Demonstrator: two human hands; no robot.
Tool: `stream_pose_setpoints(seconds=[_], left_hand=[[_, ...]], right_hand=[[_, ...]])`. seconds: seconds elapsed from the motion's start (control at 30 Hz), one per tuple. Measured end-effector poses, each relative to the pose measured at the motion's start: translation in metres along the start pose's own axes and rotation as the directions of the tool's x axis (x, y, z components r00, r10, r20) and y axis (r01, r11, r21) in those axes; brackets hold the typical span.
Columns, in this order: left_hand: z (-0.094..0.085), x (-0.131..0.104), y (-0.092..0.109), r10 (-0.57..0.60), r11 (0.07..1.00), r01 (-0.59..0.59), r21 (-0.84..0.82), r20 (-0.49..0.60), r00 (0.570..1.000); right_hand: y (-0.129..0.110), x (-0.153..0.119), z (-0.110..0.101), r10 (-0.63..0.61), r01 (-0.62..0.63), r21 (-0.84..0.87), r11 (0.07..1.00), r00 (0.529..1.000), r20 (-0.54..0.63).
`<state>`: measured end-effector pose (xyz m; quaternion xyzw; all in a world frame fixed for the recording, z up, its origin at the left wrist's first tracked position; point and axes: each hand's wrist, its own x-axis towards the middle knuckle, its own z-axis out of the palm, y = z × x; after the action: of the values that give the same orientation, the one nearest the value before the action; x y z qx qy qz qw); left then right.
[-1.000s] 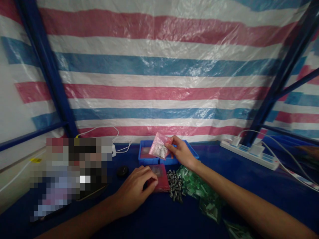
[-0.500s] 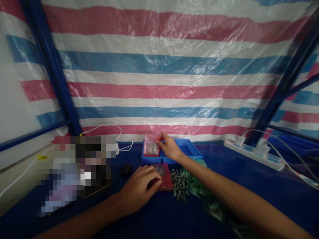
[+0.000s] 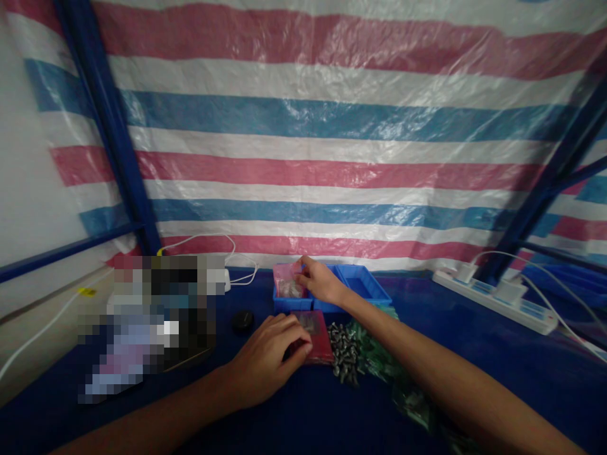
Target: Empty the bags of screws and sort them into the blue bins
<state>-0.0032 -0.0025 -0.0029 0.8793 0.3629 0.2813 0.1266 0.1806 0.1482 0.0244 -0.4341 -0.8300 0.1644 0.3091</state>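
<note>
My right hand (image 3: 321,282) pinches the edge of a clear reddish plastic bag (image 3: 286,279) with small pieces inside, too blurred to name. The bag lies within the left blue bin (image 3: 290,304). Nearer to me, my left hand (image 3: 275,351) rests at the left side of a stack of red plastic bags (image 3: 321,344); its fingers are bent, with a gap to the thumb. A heap of dark metal screws (image 3: 345,354) lies beside the stack. Green-tinted plastic bags (image 3: 377,354) spread right of the screws, partly hidden under my right forearm.
A second blue bin (image 3: 363,287) adjoins the first. A round black object (image 3: 243,320) sits left of my hand. At the right is a white power strip (image 3: 497,302) with plugs and cables. Blurred-out items (image 3: 156,316) occupy the left, and a striped tarp (image 3: 303,145) hangs behind.
My right hand has lowered the reddish bag, which stood upright before, further down into the left bin. My left hand stays at the red stack. The camera view has shifted slightly.
</note>
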Motion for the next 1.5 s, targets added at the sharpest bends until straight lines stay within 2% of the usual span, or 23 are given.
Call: stream_pose_setpoints(seconds=[0.3, 0.73, 0.87, 1.03, 1.27, 1.5], left_hand=[[-0.001, 0.001, 0.001, 0.006, 1.0, -0.006, -0.003, 0.007, 1.0], [0.0, 0.001, -0.001, 0.009, 1.0, -0.009, -0.015, 0.016, 1.0], [0.0, 0.0, -0.002, 0.012, 1.0, -0.012, -0.014, 0.018, 1.0], [-0.001, 0.0, -0.003, 0.016, 1.0, -0.015, -0.016, 0.024, 1.0], [-0.001, 0.0, -0.002, 0.01, 1.0, -0.009, -0.025, 0.031, 0.999], [-0.001, 0.0, -0.002, 0.022, 1.0, -0.022, -0.01, 0.036, 0.999]], right_hand=[[-0.015, -0.002, 0.001, -0.008, 0.001, -0.279, 0.96, 1.0, -0.024], [-0.015, -0.003, -0.002, -0.086, 0.108, -0.49, 0.865, 0.994, 0.066], [-0.015, -0.002, -0.001, -0.091, 0.122, -0.515, 0.848, 0.992, 0.083], [-0.021, -0.008, -0.008, -0.107, 0.111, -0.534, 0.838, 0.993, 0.039], [-0.022, -0.017, -0.009, -0.185, 0.244, -0.459, 0.854, 0.968, 0.17], [-0.024, -0.013, -0.011, -0.177, 0.266, -0.411, 0.872, 0.954, 0.242]])
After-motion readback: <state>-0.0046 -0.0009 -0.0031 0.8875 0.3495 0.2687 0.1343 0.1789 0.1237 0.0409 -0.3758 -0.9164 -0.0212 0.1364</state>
